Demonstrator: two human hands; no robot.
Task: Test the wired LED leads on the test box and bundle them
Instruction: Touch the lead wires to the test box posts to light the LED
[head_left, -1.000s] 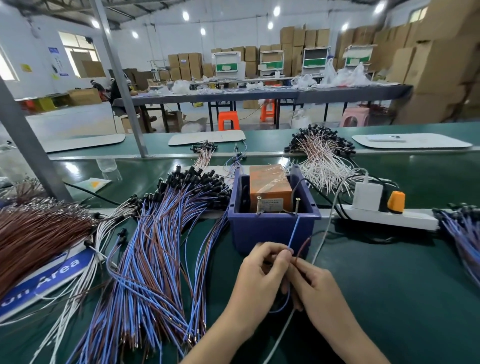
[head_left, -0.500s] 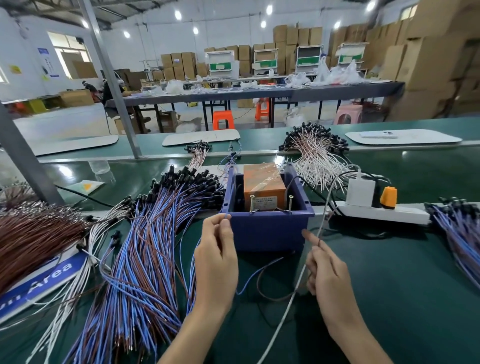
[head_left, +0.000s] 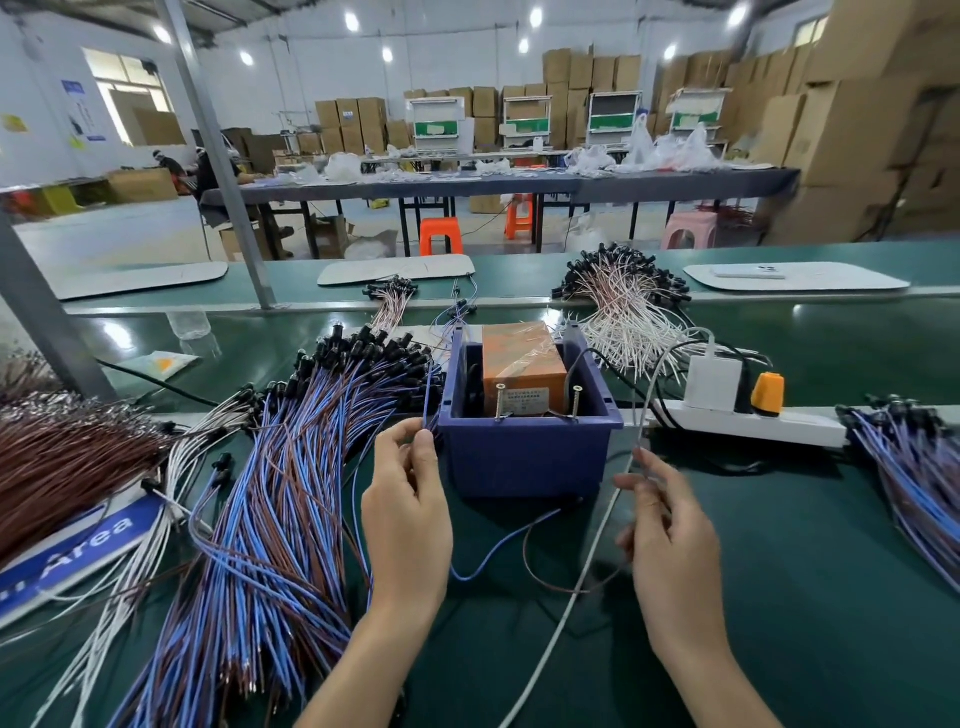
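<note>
Fingers (head_left: 423, 452) of the left hand (head_left: 408, 514) pinch a blue lead (head_left: 426, 395) upright beside the test box (head_left: 524, 457), its tail hidden behind the palm. Right hand (head_left: 675, 540) curls near a white cable (head_left: 587, 571), and whether it grips anything is impossible to tell.

We find a factory assembly hall. A long green belt (head_left: 779, 571) serves as the workbench and is covered with large heaps of leads (head_left: 270, 519). Behind it stand a long table (head_left: 519, 184), plastic stools (head_left: 440, 235) and racked stations (head_left: 524, 117). Cartons (head_left: 857, 104) are stacked high along the back and right. Lamps (head_left: 352, 22) shine from a high roof. People (head_left: 208, 171) sit at the table's left end.
</note>
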